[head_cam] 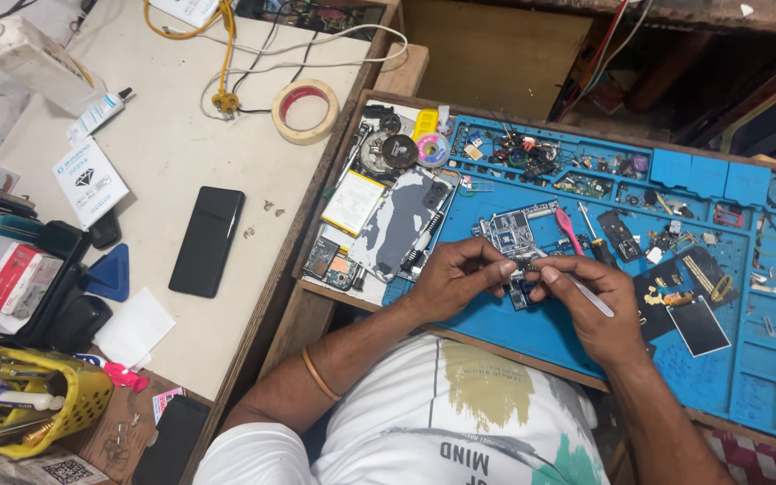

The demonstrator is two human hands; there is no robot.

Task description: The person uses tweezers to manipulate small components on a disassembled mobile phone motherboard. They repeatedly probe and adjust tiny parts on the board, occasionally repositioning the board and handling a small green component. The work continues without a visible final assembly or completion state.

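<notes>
Hands meet over the blue mat (pixel 531 337): the left hand (pixel 455 278) pinches a small part (pixel 521 264) between thumb and fingertips, and the right hand (pixel 590 301) pinches a slim white tool (pixel 585 290), tip touching it. Just beyond lies a circuit board (pixel 513 229); beside that, a pink tool (pixel 569 230).

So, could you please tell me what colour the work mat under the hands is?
The work mat is blue, clearest in the head view.

Your one head camera looks steeply down, close over the blue work mat (pixel 531 332) and bench.
</notes>
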